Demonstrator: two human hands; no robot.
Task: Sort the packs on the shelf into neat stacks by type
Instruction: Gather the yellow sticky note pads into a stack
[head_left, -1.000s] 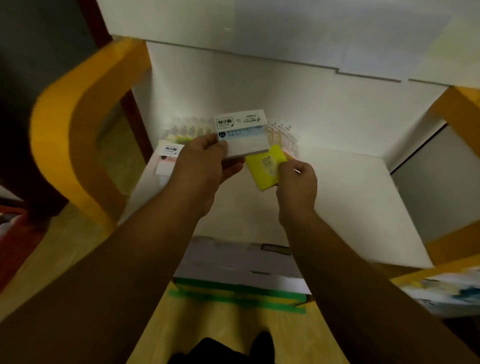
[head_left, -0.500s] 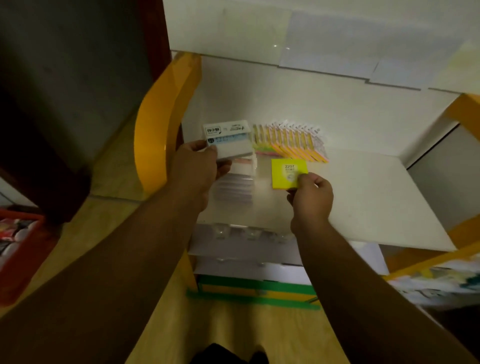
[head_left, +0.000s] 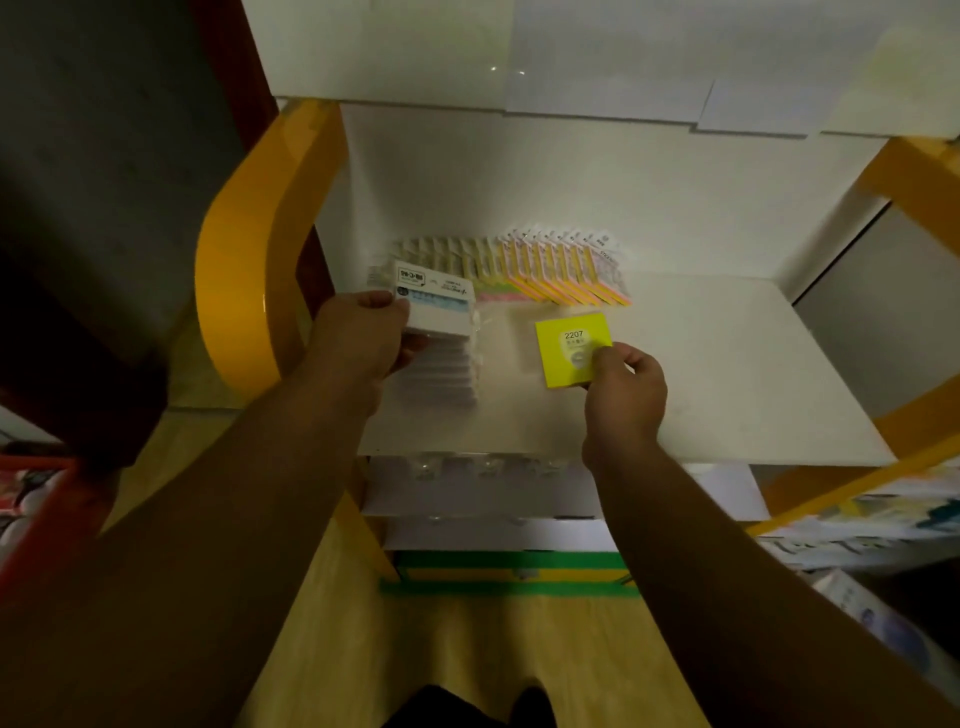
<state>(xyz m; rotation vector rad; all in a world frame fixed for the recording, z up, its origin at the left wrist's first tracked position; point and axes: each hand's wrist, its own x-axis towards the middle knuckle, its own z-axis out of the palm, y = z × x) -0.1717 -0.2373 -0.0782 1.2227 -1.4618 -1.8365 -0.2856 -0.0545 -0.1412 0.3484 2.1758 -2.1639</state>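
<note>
My left hand (head_left: 358, 343) grips a white pack with a printed label (head_left: 439, 306) just above a stack of similar white packs (head_left: 449, 376) at the left of the white shelf (head_left: 727, 374). My right hand (head_left: 626, 389) pinches the near right corner of a square yellow pack marked 2207 (head_left: 569, 345), held low over the middle of the shelf. Behind them, a row of orange and pink packs (head_left: 566, 270) leans against the back wall, with pale packs (head_left: 447, 254) to its left.
Curved yellow side panels (head_left: 249, 249) frame the shelf on the left and right. A white back wall (head_left: 571, 182) closes the rear. Lower shelves with more goods (head_left: 857, 519) lie below, above a wooden floor (head_left: 467, 649). A red bin (head_left: 31, 499) stands far left.
My left hand has lowered its white pack toward the white stack. My right hand has moved the yellow pack right and down, closer to the shelf surface. The view has shifted.
</note>
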